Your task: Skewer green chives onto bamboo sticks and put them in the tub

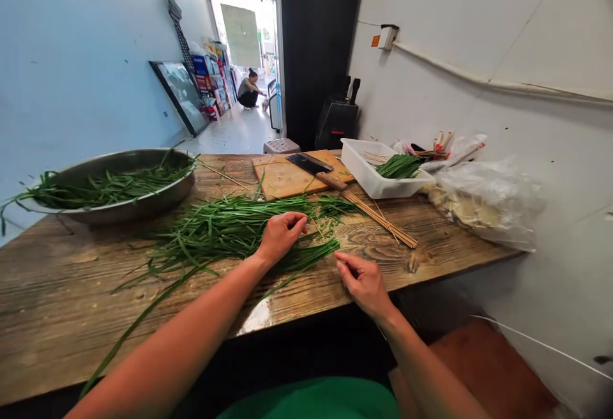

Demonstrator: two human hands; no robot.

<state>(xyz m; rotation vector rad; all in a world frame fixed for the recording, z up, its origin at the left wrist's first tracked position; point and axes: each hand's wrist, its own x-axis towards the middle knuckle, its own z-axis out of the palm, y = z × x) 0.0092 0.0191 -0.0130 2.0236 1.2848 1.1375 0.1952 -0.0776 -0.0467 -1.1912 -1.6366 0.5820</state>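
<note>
My left hand (283, 235) is closed over the pile of green chives (218, 227), its fingertips curled together; what they pinch is hidden. My right hand (363, 281) pinches a thin wooden skewer (322, 232) beside the cut ends of a small chive bundle (311, 254). The skewer slants up and left from its fingertips, across that bundle's end. Short chopped chive pieces lie just beyond. To the right of them rests a bunch of bamboo skewers (383, 218), partly under the knife handle.
A cleaver (309, 163) lies on the cutting board (275, 179). A metal basin (119, 205) of chives stands left. The white tray (383, 182) holds chives and skewers, beside a plastic bag (483, 198). A stool (281, 145) stands behind the table; a person (249, 90) squats near the doorway.
</note>
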